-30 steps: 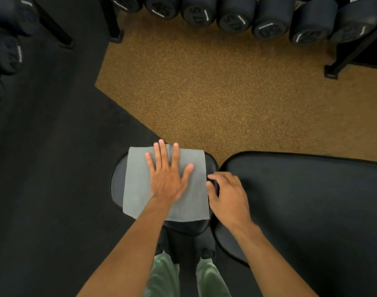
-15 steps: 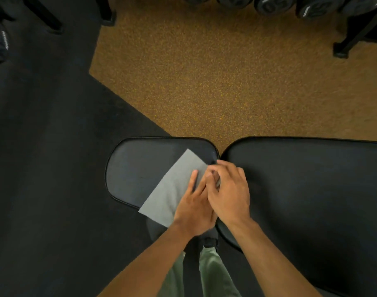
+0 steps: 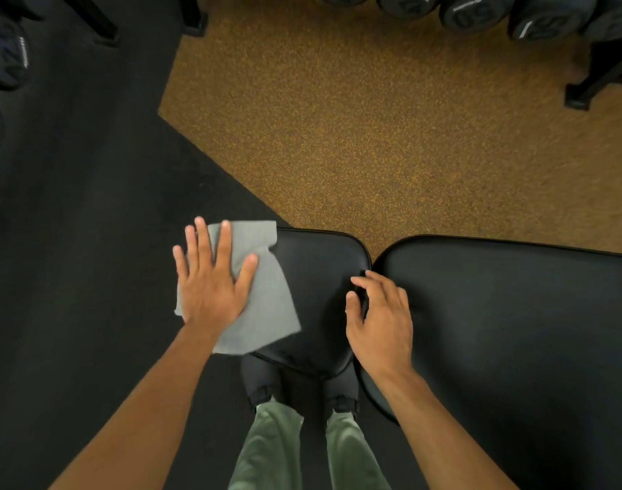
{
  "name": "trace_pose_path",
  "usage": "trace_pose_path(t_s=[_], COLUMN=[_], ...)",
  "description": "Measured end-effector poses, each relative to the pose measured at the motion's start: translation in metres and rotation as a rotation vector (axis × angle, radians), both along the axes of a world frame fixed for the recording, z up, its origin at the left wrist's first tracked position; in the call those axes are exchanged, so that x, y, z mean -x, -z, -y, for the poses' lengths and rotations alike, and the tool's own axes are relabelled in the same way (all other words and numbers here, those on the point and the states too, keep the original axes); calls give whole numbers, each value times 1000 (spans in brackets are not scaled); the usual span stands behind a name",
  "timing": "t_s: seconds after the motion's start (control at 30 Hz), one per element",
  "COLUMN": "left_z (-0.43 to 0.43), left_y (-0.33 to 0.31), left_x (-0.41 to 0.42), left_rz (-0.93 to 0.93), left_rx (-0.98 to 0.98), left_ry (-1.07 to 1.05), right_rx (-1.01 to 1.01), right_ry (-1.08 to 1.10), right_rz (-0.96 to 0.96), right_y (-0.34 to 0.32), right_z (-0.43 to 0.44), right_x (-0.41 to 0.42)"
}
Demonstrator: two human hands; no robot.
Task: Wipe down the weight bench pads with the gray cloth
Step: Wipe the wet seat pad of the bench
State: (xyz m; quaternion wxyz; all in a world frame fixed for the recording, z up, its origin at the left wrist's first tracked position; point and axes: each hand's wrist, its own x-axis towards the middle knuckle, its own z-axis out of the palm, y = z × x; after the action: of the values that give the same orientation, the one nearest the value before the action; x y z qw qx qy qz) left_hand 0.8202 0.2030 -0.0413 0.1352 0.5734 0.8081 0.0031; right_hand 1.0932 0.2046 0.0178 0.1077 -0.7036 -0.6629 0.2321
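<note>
Rubber floor, black and tan, lay under the bench, with dumbbells racked beyond. The cloth sat at the left end of the seat pad, partly overhanging its edge. The left hand pressed it flat, fingers straight and spread, evidently to load a broad patch against the vinyl. The right hand rested at the gap between seat pad and back pad, fingers loosely bent, holding nothing; judged a brace. The back pad appeared not yet wiped.
</note>
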Motion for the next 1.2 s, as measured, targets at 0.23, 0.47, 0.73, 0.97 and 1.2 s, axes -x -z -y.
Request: trace_pose_path(t_s=[0.23,0.47,0.73,0.97,1.2], left_z=[-66,-25,50,65,35], left_y=[1,-1,-6,0,-4], left_x=[-105,-198,-150,-43,25], left_rz=[35,6,158,37,177], left_rx=[-88,8,-37,-123,-32], left_ry=[1,513,837,564,-50], right_rx=[-27,-15,76,96,132], right_ry=[85,126,-48,-150,-171], right_rz=[-37,-48,-33,-12,13], right_y=[-2,-11,-7,-6,-7], right_z=[-9,-21,-6,14,27], right_x=[-7,-9,9,20,28])
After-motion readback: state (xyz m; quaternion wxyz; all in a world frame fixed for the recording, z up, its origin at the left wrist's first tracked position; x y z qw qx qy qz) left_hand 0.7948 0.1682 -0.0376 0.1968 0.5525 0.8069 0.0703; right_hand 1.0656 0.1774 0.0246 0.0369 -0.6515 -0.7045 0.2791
